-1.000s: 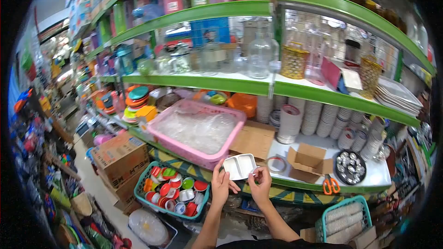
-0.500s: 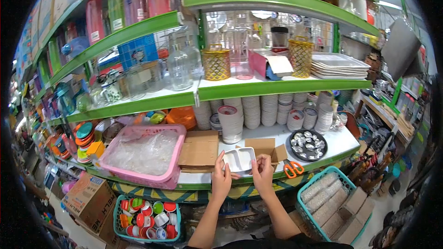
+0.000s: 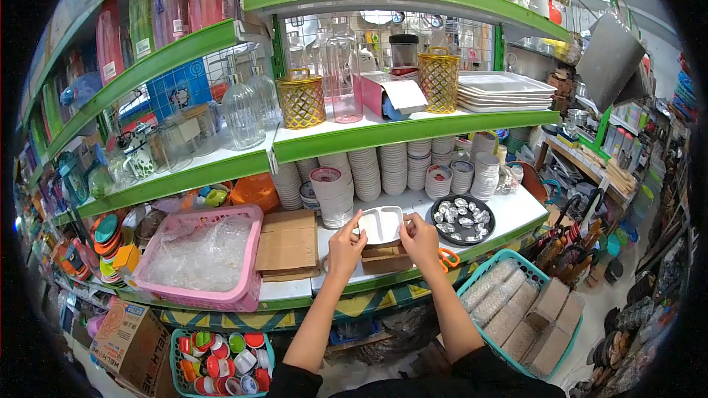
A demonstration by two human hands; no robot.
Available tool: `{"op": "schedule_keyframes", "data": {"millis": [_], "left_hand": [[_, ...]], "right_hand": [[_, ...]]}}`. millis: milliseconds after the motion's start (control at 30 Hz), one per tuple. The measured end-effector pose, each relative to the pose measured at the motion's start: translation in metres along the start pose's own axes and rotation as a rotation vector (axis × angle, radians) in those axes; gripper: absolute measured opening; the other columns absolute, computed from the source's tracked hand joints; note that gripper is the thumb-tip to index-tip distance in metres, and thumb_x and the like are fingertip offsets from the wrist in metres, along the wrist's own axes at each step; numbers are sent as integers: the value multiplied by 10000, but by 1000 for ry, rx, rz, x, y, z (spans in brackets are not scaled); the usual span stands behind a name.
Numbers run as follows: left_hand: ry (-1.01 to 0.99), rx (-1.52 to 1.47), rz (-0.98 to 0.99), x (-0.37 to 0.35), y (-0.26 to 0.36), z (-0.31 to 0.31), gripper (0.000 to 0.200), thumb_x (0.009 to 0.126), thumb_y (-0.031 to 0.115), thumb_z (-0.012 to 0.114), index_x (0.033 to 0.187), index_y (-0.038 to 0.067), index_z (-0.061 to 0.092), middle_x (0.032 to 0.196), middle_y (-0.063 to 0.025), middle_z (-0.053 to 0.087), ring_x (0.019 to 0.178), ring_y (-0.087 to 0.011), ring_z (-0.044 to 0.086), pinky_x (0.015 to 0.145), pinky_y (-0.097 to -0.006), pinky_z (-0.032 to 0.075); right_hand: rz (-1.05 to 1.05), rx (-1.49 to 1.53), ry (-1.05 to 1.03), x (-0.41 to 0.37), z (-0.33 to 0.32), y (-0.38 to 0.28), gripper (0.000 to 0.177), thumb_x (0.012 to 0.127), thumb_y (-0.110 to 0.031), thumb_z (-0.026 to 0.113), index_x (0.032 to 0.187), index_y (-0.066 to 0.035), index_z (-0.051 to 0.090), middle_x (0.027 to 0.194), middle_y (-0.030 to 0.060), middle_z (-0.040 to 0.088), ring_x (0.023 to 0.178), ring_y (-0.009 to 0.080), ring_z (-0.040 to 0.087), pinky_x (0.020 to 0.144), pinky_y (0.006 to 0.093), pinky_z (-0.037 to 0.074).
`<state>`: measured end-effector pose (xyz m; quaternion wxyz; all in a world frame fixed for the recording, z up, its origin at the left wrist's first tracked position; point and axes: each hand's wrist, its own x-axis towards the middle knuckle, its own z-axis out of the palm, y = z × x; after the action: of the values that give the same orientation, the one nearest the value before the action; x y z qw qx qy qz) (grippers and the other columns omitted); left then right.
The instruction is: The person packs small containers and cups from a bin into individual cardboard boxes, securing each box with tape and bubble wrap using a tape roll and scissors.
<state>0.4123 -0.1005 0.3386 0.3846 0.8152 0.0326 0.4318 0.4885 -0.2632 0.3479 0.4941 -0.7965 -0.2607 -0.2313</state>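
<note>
A small white two-compartment dish [image 3: 381, 225] is held up in front of the shelf, its hollow side facing me. My left hand [image 3: 344, 246] grips its left edge between thumb and fingers. On the opposite edge, my right hand [image 3: 421, 240] pinches it the same way. Just below and behind the dish sits an open cardboard box [image 3: 386, 259], partly covered by it. Orange-handled scissors [image 3: 448, 259] lie beside my right wrist, their blades hidden.
Flattened cardboard [image 3: 286, 245] and a pink basket [image 3: 253, 259] of clear plastic wrap lie left. Stacked white bowls [image 3: 366, 175] stand behind. A black round tray [image 3: 464, 240] of shiny pieces is to the right. Below are teal baskets [image 3: 558, 373] and a carton [image 3: 125, 346].
My view has shifted, so the shelves sit further left. Both hands have lifted the white dish a little, and it now stands more upright towards me. My right arm covers more of the scissors.
</note>
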Motion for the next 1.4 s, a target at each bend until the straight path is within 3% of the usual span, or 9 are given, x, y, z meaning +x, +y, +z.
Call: {"op": "schedule_keyframes", "data": {"millis": [167, 367, 433, 700, 867, 933, 1133, 1333, 1400], "left_hand": [[-170, -23, -78, 6, -29, 11, 498, 775, 72, 672, 1260, 128, 568, 917, -171, 657, 551, -196, 620, 578, -322, 498], [-254, 74, -39, 3, -51, 19, 518, 720, 73, 699, 1225, 118, 594, 925, -178, 647, 664, -255, 645, 666, -366, 507], [-317, 85, -134, 4, -41, 16, 504, 704, 70, 704, 1198, 92, 609, 925, -185, 647, 700, -280, 642, 685, -371, 513], [-407, 265, -119, 7, -35, 21, 349, 647, 87, 719, 975, -6, 642, 736, -181, 664, 734, -336, 662, 703, -399, 531], [-487, 399, -48, 7, -46, 24, 304, 641, 147, 756, 874, -19, 655, 791, -197, 668, 744, -337, 660, 706, -403, 533], [-525, 427, -23, 9, -47, 24, 289, 634, 148, 763, 843, -22, 658, 783, -204, 662, 760, -342, 657, 714, -411, 530], [-674, 629, 58, 14, -46, 33, 299, 597, 164, 794, 785, -30, 666, 795, -227, 651, 802, -365, 647, 743, -418, 524], [-693, 797, 87, 17, -43, 44, 158, 631, 98, 729, 740, -8, 687, 788, -209, 663, 769, -344, 664, 705, -408, 536], [-726, 823, 117, 18, -40, 44, 104, 720, 37, 602, 758, 10, 695, 798, -191, 675, 787, -330, 675, 689, -416, 550]], "right_hand": [[-90, 2, 48, 7, 12, 26, 134, 712, -92, 675, 799, -6, 620, 608, 105, 605, 521, 225, 592, 522, 331, 467], [27, -95, -150, 7, 19, 51, 155, 671, -108, 697, 747, -1, 614, 618, 115, 614, 576, 243, 612, 566, 334, 490], [71, -110, -253, 7, 18, 56, 176, 643, -119, 704, 737, -2, 612, 627, 123, 620, 589, 257, 621, 583, 347, 499], [26, -278, -380, 12, 24, 65, 175, 591, -115, 691, 716, -7, 633, 708, 185, 642, 687, 341, 636, 645, 393, 514], [-26, -435, -507, 14, 26, 61, 176, 571, -103, 661, 712, 3, 654, 756, 213, 643, 737, 359, 634, 692, 399, 519], [-24, -533, -575, 16, 25, 52, 212, 605, -72, 647, 792, 23, 677, 837, 227, 655, 797, 363, 650, 753, 416, 528], [6, -630, -714, 25, 26, 37, 235, 559, -88, 645, 770, 4, 691, 837, 230, 661, 804, 355, 662, 744, 405, 537], [-42, -740, -860, 30, 26, 30, 244, 675, -154, 636, 885, -50, 705, 916, 193, 674, 885, 323, 661, 784, 392, 532], [-31, -758, -862, 29, 29, 30, 246, 687, -156, 635, 897, -51, 704, 926, 189, 675, 896, 318, 660, 788, 392, 531]]}}
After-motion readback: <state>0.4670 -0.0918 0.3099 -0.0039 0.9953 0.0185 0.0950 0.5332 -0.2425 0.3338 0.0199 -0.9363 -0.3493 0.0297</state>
